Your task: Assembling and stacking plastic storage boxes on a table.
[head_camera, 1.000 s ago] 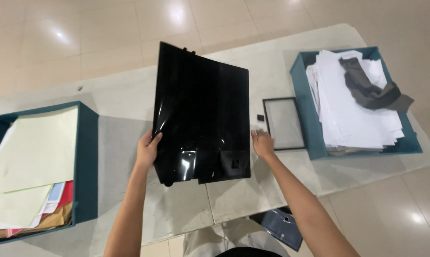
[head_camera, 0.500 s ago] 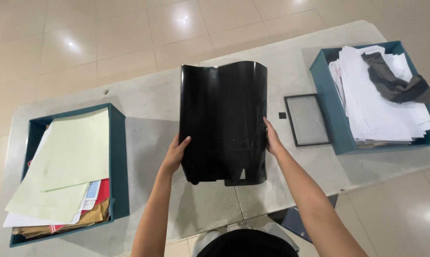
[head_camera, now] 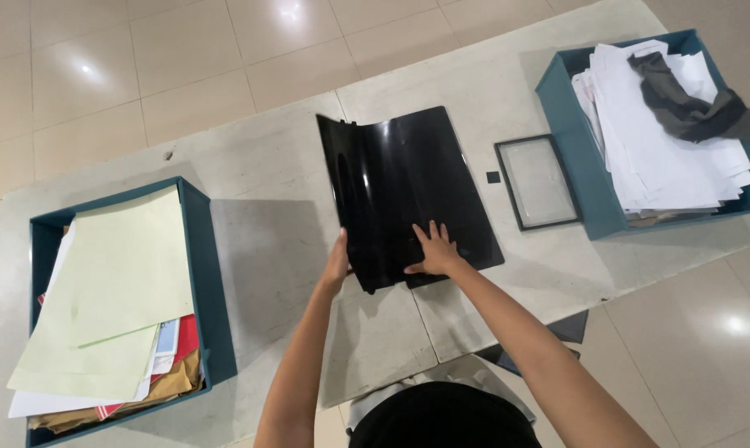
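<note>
Pale stone table (head_camera: 267, 249) filled mid-frame. Teal bins: lower left (head_camera: 205, 274) with green sheets, upper right (head_camera: 570, 124) with white papers, grey cloth. Glossy black folder (head_camera: 408, 191) lay centre; right hand (head_camera: 433, 251) spread flat on it, left hand (head_camera: 337, 264) pinched its left edge. Small framed pane (head_camera: 538, 181) beside.

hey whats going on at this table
A person stands at a pale table with a glossy black plastic folder lying on it. The right hand presses flat on the folder's near part, while the left hand grips its left edge, which curls upward. To the left is a teal box of mixed papers topped by a pale green sheet. To the right are a small framed panel and another teal box of white papers with a grey cloth on top.
</note>
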